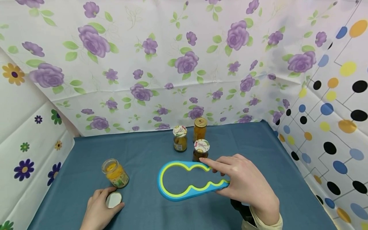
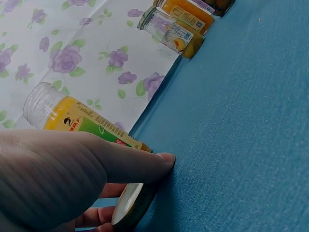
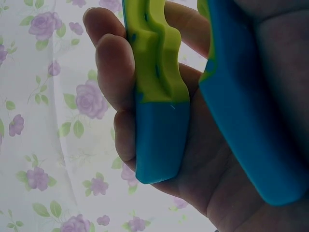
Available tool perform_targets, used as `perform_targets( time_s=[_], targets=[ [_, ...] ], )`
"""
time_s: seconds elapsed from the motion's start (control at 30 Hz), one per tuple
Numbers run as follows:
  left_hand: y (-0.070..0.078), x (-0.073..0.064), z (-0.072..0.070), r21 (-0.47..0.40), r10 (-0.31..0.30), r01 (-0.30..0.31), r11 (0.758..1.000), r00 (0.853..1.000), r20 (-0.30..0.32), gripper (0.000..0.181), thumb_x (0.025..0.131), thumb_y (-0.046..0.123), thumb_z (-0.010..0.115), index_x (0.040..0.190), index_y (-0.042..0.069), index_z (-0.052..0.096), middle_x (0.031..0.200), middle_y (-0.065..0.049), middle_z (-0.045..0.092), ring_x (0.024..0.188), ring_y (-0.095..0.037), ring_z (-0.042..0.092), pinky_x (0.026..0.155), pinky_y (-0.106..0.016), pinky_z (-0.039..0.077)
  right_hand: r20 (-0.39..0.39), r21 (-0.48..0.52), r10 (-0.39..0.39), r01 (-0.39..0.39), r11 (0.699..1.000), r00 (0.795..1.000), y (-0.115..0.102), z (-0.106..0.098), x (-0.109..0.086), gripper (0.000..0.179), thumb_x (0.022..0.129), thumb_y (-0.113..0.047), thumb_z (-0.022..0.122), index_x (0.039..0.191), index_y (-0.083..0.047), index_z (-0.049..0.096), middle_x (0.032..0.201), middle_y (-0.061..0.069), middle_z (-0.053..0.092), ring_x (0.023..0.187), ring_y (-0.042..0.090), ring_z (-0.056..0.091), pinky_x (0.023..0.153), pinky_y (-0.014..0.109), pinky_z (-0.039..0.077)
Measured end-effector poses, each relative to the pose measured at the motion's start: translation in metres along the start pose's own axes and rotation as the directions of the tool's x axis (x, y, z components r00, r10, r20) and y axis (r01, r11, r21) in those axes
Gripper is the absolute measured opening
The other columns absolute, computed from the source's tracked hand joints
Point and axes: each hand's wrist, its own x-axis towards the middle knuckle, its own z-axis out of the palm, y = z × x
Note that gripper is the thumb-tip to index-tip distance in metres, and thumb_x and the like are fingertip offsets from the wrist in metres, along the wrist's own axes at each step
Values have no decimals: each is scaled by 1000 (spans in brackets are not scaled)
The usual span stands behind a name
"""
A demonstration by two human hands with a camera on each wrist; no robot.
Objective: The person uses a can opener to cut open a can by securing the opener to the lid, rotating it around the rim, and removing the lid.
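My left hand point(image 1: 99, 207) pinches a jar lid point(image 1: 114, 200) at the table, thumb on one side and fingers on the other. The lid's white inside faces up. Just beyond it stands an open glass jar point(image 1: 119, 179) of yellow food, lidless; the left wrist view shows its green and yellow label point(image 2: 96, 123). My right hand point(image 1: 244, 179) grips a blue and lime jar opener point(image 1: 169, 198) by its two wavy handles. The opener's round loop points left, held over the table. In the right wrist view, fingers point(image 3: 116, 67) wrap one handle point(image 3: 161, 140).
Three capped jars stand together at the back: one with a patterned lid point(image 1: 180, 131), one with a gold lid point(image 1: 200, 122), and a darker one point(image 1: 201, 147) near my right fingertips. Blue cloth point(image 1: 143, 147) covers the table. Flowered sheeting point(image 1: 161, 64) hangs behind.
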Motion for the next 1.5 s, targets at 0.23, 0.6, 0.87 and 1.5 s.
perform_targets(
  time_s=[0.23,0.6,0.87,1.5],
  targets=[
    [2,-1,1,-8,3,-3,1000,1000,-4,87,84,47,91,142,-7,57,126,-29,50,113,-52,49,96,-68,42,-1,-3,-8,8,1000,1000,1,-2,0,93,65,-31,104,149,-35,65,102,-17,72,77,-1,50,75,31,47],
    [4,0,1,-7,-4,4,1000,1000,-3,87,84,46,91,143,-7,57,128,-31,50,115,-54,48,97,-69,43,5,-5,-17,17,1000,1000,1,-4,0,95,64,-30,104,150,-36,64,100,-17,71,77,-1,50,75,31,48],
    [1,0,1,-12,18,-18,1000,1000,3,93,82,54,91,143,-7,56,123,-29,51,111,-47,52,97,-68,43,21,4,-7,7,1000,1000,2,-5,-2,96,64,-28,104,151,-35,63,102,-17,72,77,0,50,74,31,48],
    [-6,-2,-1,-25,80,-80,996,997,8,99,80,52,93,146,-11,53,120,-29,53,103,-39,57,92,-63,49,3,4,-2,2,1000,1000,3,-4,-4,95,64,-27,103,150,-36,64,103,-18,71,77,-1,50,75,31,48]
  ],
)
